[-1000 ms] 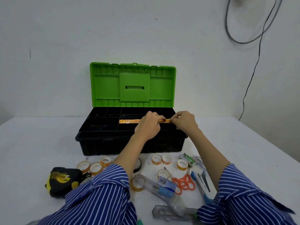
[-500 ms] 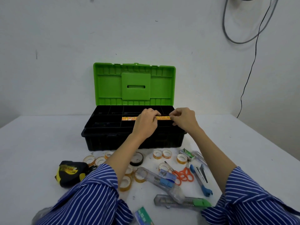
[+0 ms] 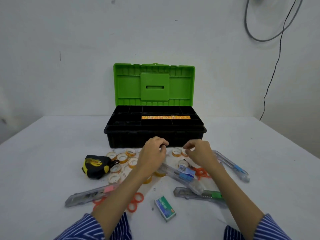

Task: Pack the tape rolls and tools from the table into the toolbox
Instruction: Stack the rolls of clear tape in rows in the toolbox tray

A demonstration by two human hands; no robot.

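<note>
Toolbox point(image 3: 155, 137) open on white table point(image 3: 43, 153), white wall point(image 3: 69, 40) behind; left hand point(image 3: 152, 154), right hand point(image 3: 199, 152) grips loose, empty.

Both hands point(image 3: 152, 153) hover empty before the open toolbox point(image 3: 155, 137).

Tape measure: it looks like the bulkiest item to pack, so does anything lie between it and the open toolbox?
Yes. Several small tape rolls lie between the tape measure and the toolbox; lifted over them, nothing visible blocks it.

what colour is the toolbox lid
Bright green, over a black base; the lid stands open in the head view.
</note>
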